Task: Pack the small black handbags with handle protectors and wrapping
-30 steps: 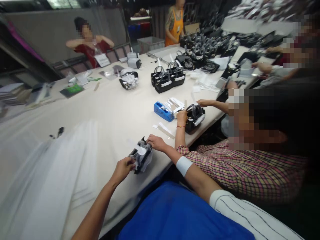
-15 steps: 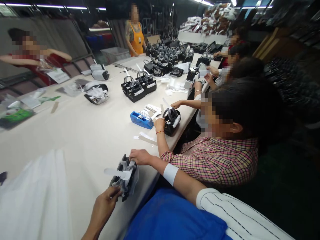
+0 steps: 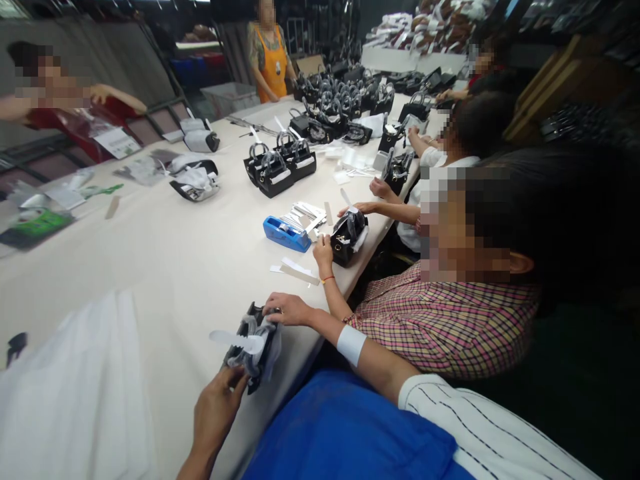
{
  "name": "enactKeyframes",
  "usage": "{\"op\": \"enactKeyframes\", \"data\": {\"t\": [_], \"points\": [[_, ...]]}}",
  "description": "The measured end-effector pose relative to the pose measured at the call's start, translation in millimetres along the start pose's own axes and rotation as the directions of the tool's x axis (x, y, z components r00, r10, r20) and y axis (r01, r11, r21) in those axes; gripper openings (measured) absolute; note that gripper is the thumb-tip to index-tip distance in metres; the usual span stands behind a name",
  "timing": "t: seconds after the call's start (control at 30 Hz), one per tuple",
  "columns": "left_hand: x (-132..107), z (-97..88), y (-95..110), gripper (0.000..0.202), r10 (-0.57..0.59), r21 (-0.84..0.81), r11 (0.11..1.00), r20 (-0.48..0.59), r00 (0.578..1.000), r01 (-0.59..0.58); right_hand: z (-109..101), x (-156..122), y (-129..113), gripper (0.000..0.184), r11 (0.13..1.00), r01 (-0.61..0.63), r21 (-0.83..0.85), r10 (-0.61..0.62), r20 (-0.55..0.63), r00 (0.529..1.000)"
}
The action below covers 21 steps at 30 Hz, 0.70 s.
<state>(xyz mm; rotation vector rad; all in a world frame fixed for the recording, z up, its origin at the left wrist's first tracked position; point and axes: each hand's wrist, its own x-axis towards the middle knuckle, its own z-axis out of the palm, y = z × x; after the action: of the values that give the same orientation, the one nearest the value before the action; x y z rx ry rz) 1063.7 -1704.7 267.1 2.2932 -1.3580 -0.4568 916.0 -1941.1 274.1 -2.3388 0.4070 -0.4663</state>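
A small black handbag [image 3: 273, 347] stands at the table's near edge, its handles wrapped in clear plastic film. A white rounded strip [image 3: 239, 341] sticks out from between the handles toward the left. My left hand [image 3: 219, 405] pinches the near end of the bag between thumb and fingers. At the far end, the fingers of my right hand [image 3: 287, 309] are closed over the bag's top corner. The fingertips of both hands are partly hidden by the bag.
White sheets [image 3: 85, 393] lie at the left. Ahead are a blue tape dispenser [image 3: 286, 234], paper strips [image 3: 299, 271] and several black handbags [image 3: 280, 167]. A co-worker in a checked shirt [image 3: 450, 327] sits close on my right, handling another bag [image 3: 349, 240].
My right hand has shifted slightly on the bag's far corner, and the bag is still between my hands. The view has tilted a little; the co-worker beside me has turned their bag.
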Motion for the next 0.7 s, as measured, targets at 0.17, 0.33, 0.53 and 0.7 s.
{"op": "enactKeyframes", "data": {"t": [0.17,0.33,0.53,0.7], "points": [[3,-5.5,-6,0.038,-0.012,-0.137,0.991,-0.052,0.999,0.005,2,10,-8,0.01,0.999,-0.037,-0.027,0.036,-0.023,0.999],[-4,-9.5,-4,0.036,-0.061,-0.235,0.971,-0.127,0.99,0.029,1,14,-12,0.004,0.998,-0.035,-0.045,0.035,-0.008,0.999],[-14,-5.6,3,0.032,-0.171,-0.402,0.91,-0.141,0.975,0.101,5,15,-14,0.011,0.998,-0.058,-0.011,0.058,0.003,0.998],[-14,-7.8,11,0.031,-0.345,-0.516,0.813,-0.054,0.937,0.269,5,16,-15,0.017,0.997,-0.063,0.033,0.062,0.011,0.998]]}}
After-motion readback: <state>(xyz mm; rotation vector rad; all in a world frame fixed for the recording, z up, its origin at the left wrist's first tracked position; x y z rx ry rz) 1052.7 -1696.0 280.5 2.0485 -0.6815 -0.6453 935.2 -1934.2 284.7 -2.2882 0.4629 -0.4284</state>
